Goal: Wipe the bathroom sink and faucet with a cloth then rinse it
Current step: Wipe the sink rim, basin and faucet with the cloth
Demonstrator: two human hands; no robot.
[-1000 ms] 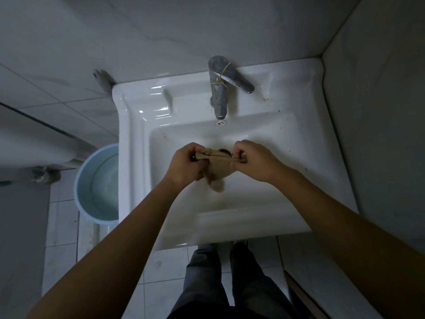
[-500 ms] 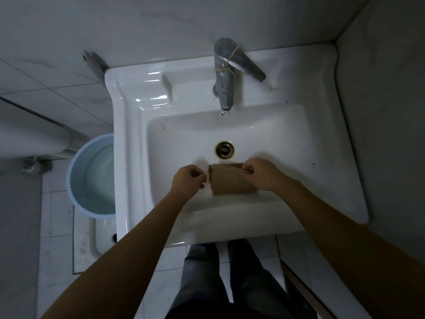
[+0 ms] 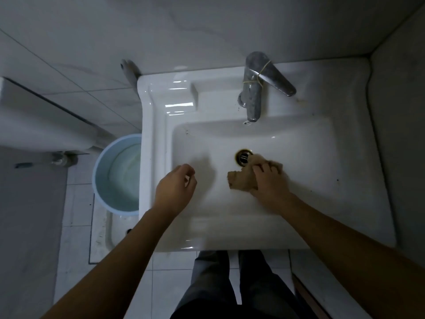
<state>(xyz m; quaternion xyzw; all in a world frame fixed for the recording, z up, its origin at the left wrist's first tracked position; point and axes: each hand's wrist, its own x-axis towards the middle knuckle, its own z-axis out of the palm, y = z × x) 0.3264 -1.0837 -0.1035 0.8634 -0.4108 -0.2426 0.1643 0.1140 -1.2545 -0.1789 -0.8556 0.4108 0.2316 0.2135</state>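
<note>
A white ceramic sink [image 3: 156,134] fills the middle of the view, with a dull metal faucet [image 3: 253,93] at its back and a rubber band wound round the lever. My right hand [image 3: 270,183] holds a crumpled brown cloth [image 3: 241,180] down on the basin floor, fingers curled over it. The cloth's top edge touches the brass-ringed drain [image 3: 242,156]. My left hand [image 3: 174,187] hovers over the left part of the basin, fingers loosely curled and holding nothing, well apart from the cloth.
A pale blue bucket [image 3: 119,171] with water stands on the tiled floor left of the sink. Tiled walls close in behind and on the right. A toilet tank [image 3: 46,125] is at the far left. My legs [image 3: 230,284] stand below the sink's front edge.
My left hand has let go of the cloth and drifted left. My right hand has slid the cloth, now bunched, right and up to the drain.
</note>
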